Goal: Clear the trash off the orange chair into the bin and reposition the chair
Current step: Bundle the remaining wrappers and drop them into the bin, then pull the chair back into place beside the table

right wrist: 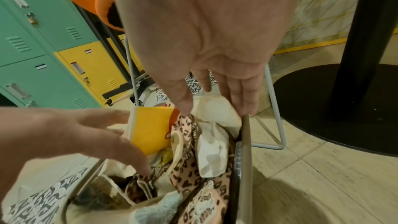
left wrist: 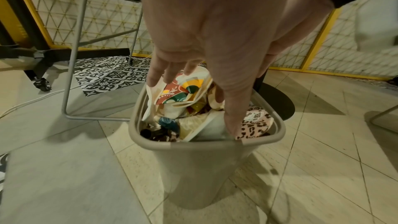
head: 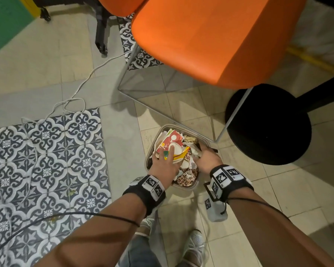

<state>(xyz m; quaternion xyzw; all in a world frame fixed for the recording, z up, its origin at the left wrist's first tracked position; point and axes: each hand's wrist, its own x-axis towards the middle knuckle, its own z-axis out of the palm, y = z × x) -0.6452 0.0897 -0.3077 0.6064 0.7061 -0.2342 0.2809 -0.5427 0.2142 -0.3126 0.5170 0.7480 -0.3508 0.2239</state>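
Head view: I'm pressing my left hand [head: 165,164], fingers spread, and right hand [head: 209,158], fingers straight together, onto trash [head: 170,144] in the bin [left wrist: 215,144].

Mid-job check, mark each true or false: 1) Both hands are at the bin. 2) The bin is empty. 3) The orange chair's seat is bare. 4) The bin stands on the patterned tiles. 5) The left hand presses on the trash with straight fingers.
1) True: the left hand and right hand are both at the bin.
2) False: it is filled to the rim with trash.
3) True: nothing lies on the visible seat of the orange chair.
4) False: it stands on plain tiles beside the patterned tiles.
5) True.
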